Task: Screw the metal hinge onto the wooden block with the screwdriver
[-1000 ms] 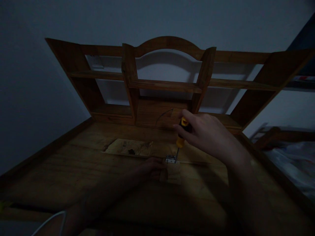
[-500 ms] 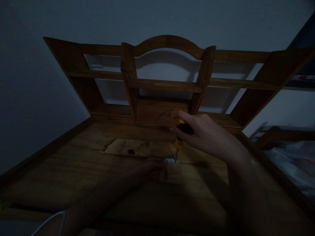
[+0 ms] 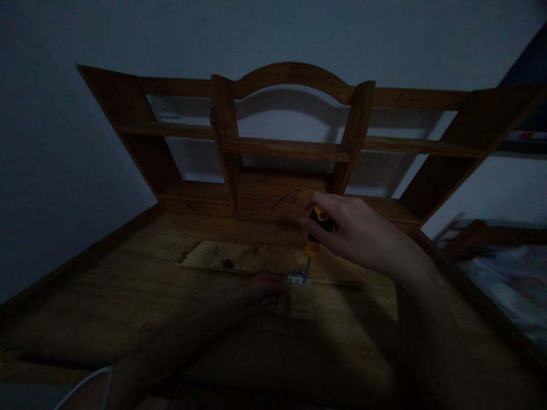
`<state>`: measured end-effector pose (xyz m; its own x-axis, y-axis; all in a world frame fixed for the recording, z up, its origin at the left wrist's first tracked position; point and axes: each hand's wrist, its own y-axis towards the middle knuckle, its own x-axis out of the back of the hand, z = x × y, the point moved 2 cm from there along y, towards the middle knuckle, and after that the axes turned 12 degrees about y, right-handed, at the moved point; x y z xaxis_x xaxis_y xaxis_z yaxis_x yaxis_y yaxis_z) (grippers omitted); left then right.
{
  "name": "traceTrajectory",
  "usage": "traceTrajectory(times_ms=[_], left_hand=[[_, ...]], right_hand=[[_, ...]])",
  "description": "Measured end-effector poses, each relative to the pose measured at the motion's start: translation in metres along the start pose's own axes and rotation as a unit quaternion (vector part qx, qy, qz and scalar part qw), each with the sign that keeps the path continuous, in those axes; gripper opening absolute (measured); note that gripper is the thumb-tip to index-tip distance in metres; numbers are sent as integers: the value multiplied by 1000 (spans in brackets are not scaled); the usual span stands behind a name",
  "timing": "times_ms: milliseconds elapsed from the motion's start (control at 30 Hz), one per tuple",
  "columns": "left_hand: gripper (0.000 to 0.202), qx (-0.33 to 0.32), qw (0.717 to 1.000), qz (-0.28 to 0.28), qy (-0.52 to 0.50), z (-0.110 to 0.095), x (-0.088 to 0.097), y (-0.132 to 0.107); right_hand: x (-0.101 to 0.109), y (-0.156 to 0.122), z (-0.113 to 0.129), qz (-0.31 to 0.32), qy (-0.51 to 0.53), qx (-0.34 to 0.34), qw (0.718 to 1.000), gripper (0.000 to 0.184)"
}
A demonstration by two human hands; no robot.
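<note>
The scene is dim. My right hand (image 3: pixel 356 236) is closed round a yellow and black screwdriver (image 3: pixel 315 233), held nearly upright. The screwdriver's tip rests on a small shiny metal hinge (image 3: pixel 298 278). That hinge sits on top of a small wooden block (image 3: pixel 301 299) on the wooden desk top (image 3: pixel 128 285). My left hand (image 3: pixel 260 293) lies in shadow against the block's left side, fingers pressed to it.
A wooden hutch with shelves (image 3: pixel 290 149) and an arched top stands at the back of the desk. A pale rough patch (image 3: pixel 222 256) marks the desk surface. A white cable (image 3: pixel 85 384) curls at the lower left. Bedding (image 3: pixel 513 285) lies to the right.
My right hand has turned slightly on the screwdriver handle, its fingers shifting. The tip stays on the hinge and my left hand stays at the block.
</note>
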<state>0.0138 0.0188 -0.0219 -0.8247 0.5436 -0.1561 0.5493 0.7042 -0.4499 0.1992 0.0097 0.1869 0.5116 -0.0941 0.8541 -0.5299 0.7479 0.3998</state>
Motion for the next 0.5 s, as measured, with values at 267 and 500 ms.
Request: traceTrajectory(times_ms=[267, 500], left_hand=[[30, -5, 1000, 17, 4, 2, 1, 1], [27, -26, 998, 48, -3, 4, 3, 4]], right_hand=[[1, 1, -6, -21, -96, -66, 993, 29], [3, 1, -2, 1, -32, -22, 999, 20]])
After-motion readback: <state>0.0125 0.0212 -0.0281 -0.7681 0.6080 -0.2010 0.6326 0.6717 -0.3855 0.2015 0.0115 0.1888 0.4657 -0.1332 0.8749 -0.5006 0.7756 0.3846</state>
